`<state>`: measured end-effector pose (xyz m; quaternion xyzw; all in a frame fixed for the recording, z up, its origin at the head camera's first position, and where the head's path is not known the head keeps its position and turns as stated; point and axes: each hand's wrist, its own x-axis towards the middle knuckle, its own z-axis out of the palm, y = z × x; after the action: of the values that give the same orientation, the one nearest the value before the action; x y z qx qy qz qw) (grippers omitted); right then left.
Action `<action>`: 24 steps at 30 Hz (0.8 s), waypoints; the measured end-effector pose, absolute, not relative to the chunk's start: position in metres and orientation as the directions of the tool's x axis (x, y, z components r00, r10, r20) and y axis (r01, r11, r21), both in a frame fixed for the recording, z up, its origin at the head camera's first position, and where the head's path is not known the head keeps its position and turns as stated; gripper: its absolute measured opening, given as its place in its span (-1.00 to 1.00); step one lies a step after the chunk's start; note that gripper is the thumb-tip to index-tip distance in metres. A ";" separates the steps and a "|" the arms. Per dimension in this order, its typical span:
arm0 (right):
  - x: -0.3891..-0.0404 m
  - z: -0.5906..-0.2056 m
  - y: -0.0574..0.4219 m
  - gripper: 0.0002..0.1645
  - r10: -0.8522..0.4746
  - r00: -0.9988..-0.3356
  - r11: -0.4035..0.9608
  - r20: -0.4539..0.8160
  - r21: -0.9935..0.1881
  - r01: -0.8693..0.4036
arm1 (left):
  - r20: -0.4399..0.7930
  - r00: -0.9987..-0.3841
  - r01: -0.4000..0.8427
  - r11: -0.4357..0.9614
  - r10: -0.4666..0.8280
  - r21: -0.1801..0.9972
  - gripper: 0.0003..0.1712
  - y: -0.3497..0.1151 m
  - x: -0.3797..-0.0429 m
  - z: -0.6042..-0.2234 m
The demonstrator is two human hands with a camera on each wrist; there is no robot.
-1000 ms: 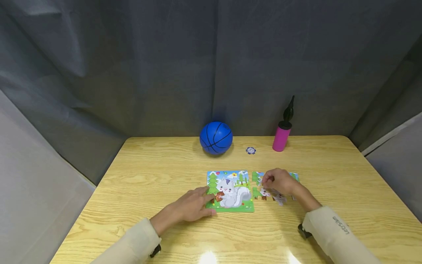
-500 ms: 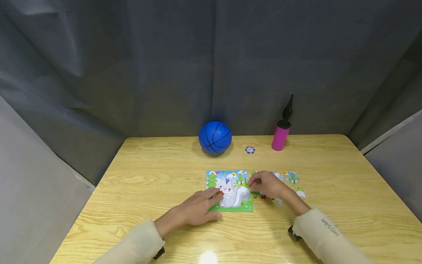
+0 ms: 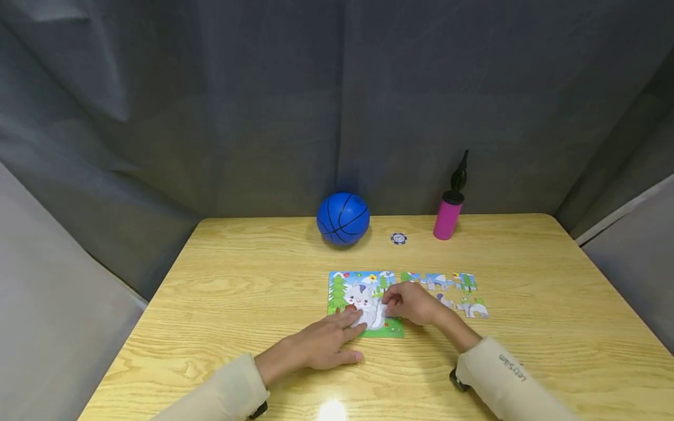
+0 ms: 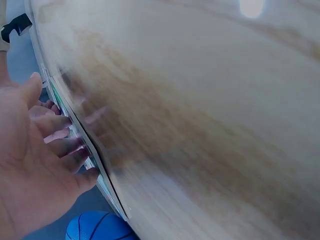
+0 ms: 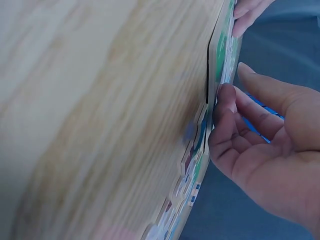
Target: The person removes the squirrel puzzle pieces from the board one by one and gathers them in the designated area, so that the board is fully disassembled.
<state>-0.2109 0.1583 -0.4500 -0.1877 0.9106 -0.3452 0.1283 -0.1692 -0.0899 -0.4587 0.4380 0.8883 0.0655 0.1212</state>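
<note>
Curled grip, contents indiscernible: your right hand, over the puzzle's right edge, well in from the desk's back edge; fingers loosely straight: your left hand, over the puzzle's near edge, best steadying it while you press squarely, clear of loose pieces.

The pale wooden tabletop fills the left side, tipped steeply. A printed puzzle board shows nearly edge-on, green along its border. Loose puzzle pieces lie beside its lower end, foreshortened into a ragged strip. The right grip — a bare hand, fingers curled, thumb apart from them — is at the board; whether it holds anything is hidden. Bright blue shows between its fingers — and the left grip reaches in at the top. A dark blue cloth hangs behind.
</note>
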 end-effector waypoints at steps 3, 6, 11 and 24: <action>-0.210 -0.450 0.156 -0.84 -0.427 -0.898 0.695 -0.103 -0.673 -0.253 | -0.161 -0.588 0.760 0.609 0.793 0.224 -0.23 -0.090 -0.168 -0.459; -0.210 -0.450 0.155 -0.84 -0.417 -0.902 0.694 -0.114 -0.680 -0.235 | -0.169 -0.587 0.758 0.611 0.792 0.227 -0.23 -0.089 -0.167 -0.458; -0.210 -0.451 0.153 -0.84 -0.410 -0.903 0.692 -0.130 -0.690 -0.214 | -0.170 -0.585 0.763 0.609 0.793 0.217 -0.23 -0.088 -0.166 -0.458; -0.212 -0.449 0.156 -0.94 -0.406 -0.910 0.667 -0.090 -0.710 -0.227 | -0.161 -0.587 0.771 0.608 0.794 0.191 -0.24 -0.086 -0.165 -0.457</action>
<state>-0.2123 0.1563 -0.4491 -0.1748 0.9048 -0.3690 0.1210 -0.1649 -0.0863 -0.4569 0.4398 0.8892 0.0502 0.1154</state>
